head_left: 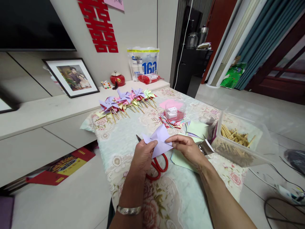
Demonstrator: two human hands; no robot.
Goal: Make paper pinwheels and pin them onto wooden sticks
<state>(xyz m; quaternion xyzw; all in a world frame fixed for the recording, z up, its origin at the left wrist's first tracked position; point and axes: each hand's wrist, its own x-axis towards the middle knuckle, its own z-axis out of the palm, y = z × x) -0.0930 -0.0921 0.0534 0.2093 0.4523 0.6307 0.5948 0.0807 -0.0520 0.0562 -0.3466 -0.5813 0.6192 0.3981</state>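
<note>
Both of my hands hold a folded lilac paper sheet (pixel 160 140) above the floral tablecloth (pixel 133 133). My left hand (pixel 143 156) pinches its lower left edge. My right hand (pixel 187 148) pinches its right corner. Red-handled scissors (pixel 157 166) lie on the cloth just under my left hand, partly hidden by it. Light green paper sheets (pixel 183 159) lie beneath my right hand.
A row of finished paper pinwheels (pixel 126 101) on sticks lies at the table's far left. A small clear tub (pixel 175 111) sits on coloured paper squares. A clear plastic box (pixel 238 140) with wooden sticks stands at the right. A framed photo (pixel 71 76) leans on the left ledge.
</note>
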